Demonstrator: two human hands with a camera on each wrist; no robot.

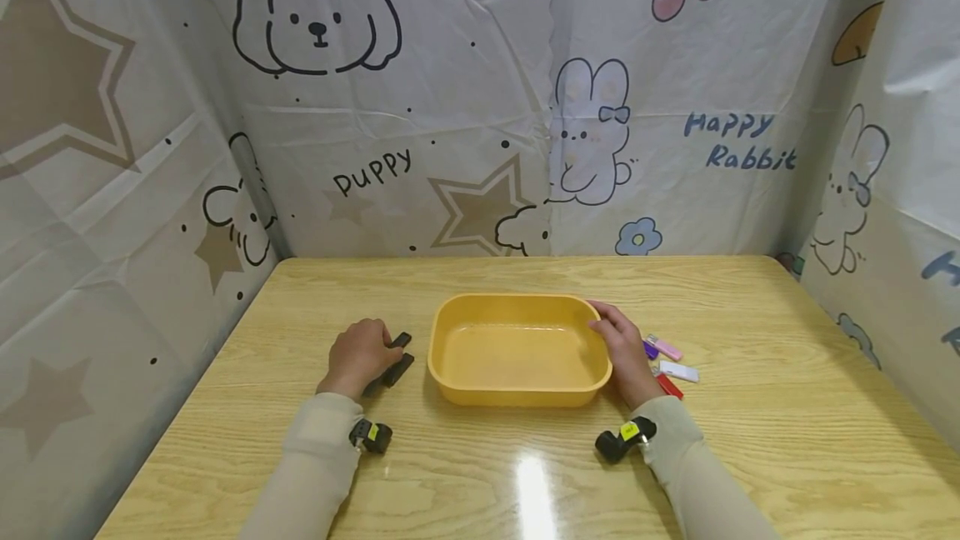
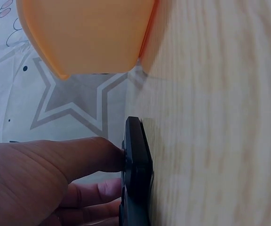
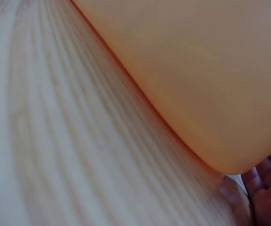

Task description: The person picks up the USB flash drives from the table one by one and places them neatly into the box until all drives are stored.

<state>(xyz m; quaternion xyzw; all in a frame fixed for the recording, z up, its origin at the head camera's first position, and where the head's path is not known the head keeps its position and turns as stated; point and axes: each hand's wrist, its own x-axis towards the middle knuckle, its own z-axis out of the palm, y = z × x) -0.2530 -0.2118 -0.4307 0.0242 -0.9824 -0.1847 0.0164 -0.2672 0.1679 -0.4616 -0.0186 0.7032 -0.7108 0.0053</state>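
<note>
Head view has the yellow bin (image 1: 517, 398) on the bench (image 1: 450, 473), between the left hand (image 1: 358, 357) and the right hand (image 1: 626, 350). It looks to be light, stiff, smooth plastic, best taken by its rim; the right hand grips it there, thumb over the right edge and fingers outside. Near its left end lie black sticks (image 1: 399, 370), probably hard, light and a little slippery, easiest pinched across their long sides. The left hand bends over them palm-down, thumb touching one; whether its fingers pinch it, I cannot tell.
</note>
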